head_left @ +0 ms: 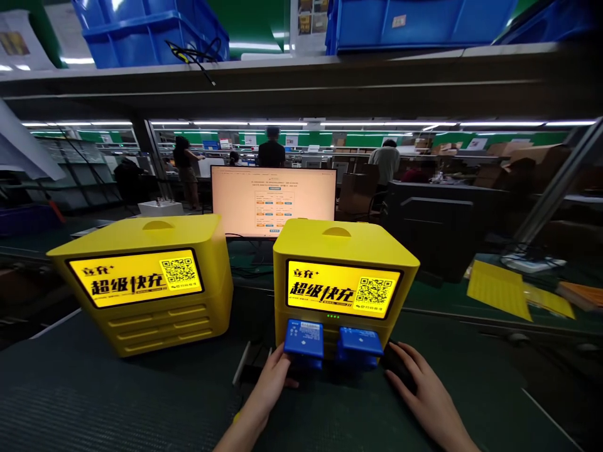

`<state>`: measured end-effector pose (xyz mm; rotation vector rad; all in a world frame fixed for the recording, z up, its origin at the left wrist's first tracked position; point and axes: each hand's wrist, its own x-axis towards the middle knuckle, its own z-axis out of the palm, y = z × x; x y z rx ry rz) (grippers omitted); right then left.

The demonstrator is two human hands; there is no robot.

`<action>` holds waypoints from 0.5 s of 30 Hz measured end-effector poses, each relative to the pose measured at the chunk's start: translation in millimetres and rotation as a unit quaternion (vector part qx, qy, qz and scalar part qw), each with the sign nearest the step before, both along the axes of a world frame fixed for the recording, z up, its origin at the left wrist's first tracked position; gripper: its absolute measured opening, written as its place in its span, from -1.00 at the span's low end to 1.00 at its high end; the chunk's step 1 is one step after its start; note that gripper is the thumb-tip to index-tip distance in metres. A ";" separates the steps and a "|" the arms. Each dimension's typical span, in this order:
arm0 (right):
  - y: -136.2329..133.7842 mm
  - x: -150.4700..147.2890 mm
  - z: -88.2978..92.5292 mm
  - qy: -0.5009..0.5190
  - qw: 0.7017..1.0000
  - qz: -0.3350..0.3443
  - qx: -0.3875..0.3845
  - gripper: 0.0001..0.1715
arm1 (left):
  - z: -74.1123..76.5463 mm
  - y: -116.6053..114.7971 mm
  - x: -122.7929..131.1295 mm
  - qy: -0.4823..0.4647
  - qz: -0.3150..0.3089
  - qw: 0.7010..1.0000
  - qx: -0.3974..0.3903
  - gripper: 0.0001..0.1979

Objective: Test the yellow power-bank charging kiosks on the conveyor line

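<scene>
Your left hand (273, 382) grips the left blue power bank (304, 337) jutting from the near yellow charging station (343, 251); your right hand (421, 389) rests open beside the right blue power bank (360, 344). Behind glows a monitor (274, 201)

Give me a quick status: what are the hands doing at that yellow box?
Left hand touching the left blue pack that juts from the right yellow box. Right hand flat on the mat beside the right blue pack. Nothing between them.

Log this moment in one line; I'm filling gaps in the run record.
left hand: touching left blue power bank | right hand: flat on mat beside right blue power bank | both banks protrude from right yellow charging station
</scene>
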<state>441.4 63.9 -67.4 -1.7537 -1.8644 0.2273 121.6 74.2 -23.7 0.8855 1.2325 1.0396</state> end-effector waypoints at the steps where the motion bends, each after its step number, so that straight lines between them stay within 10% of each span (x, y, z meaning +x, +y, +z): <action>1: 0.1 0.6 -0.7 0.000 1.000 0.000 -0.001 -0.39 | -1.5 0.7 -0.4 0.004 -0.003 1.000 0.002 -0.38; 15: 1.3 12.9 -11.1 -0.040 0.995 0.009 0.090 -0.34 | 13.1 -9.5 22.0 -0.070 -0.040 0.997 0.005 -0.46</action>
